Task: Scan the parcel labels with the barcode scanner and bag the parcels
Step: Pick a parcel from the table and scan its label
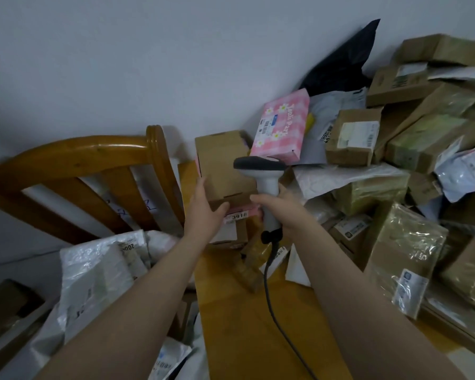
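As the left hand [203, 207] clasps the cardboard box [222, 157] low, the right hand [285, 207] grips the barcode scanner [261, 167] just right of those fingers [202, 187], nose toward it.

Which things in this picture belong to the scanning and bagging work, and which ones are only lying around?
Belong to the job:
- barcode scanner, gripped by the right hand
- brown box, held by the left hand
- pile of parcels
- white sack

Just lying about:
- wooden chair
- table, which only bears the parcels
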